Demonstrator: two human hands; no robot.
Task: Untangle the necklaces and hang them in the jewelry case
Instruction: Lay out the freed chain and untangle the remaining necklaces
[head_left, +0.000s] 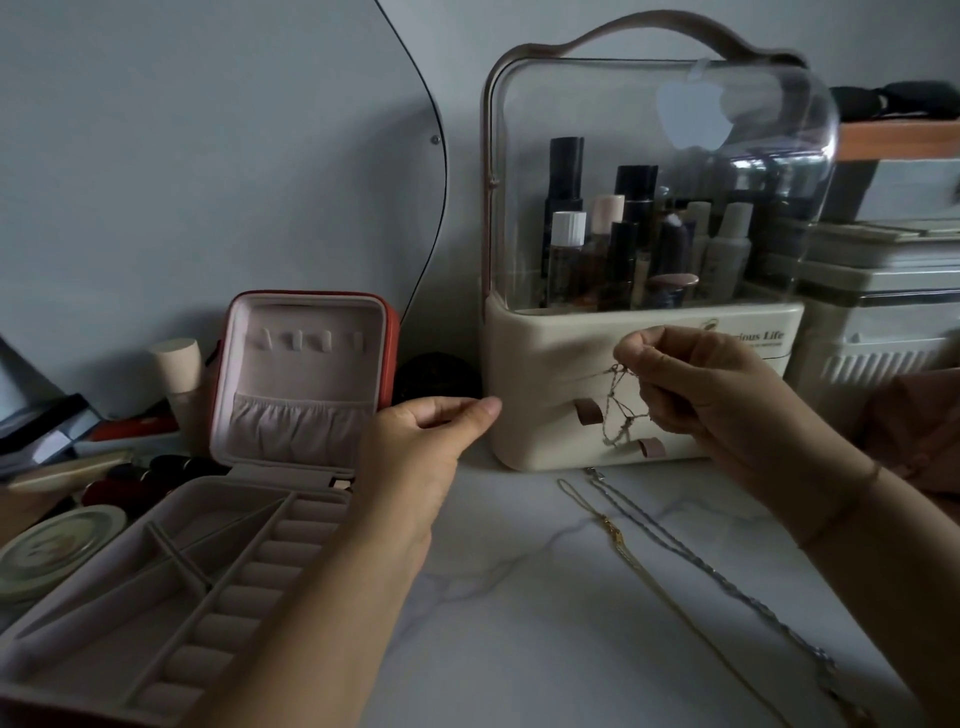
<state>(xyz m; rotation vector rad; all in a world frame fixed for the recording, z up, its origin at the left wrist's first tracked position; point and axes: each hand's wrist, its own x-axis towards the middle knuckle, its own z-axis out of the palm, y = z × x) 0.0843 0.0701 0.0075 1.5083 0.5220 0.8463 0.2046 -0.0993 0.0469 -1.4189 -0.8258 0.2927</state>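
Currently right hand (717, 395) pinches one necklace (621, 410); two necklaces (621, 540) lie on table (519, 597).

At centre right of the frame I see the right hand (717, 395) raised, its fingers pinching a tangled chain (618, 410) that dangles in front of the cream cosmetics organiser (540, 358). The left hand (421, 452) sits mid-frame with thumb and curled fingers close together; I cannot tell whether it pinches anything. The jewelry case (306, 374) stands open at lower left. A gold necklace (618, 535) and a silver necklace (691, 551) lie side by side on the marble table (519, 613), lower right.
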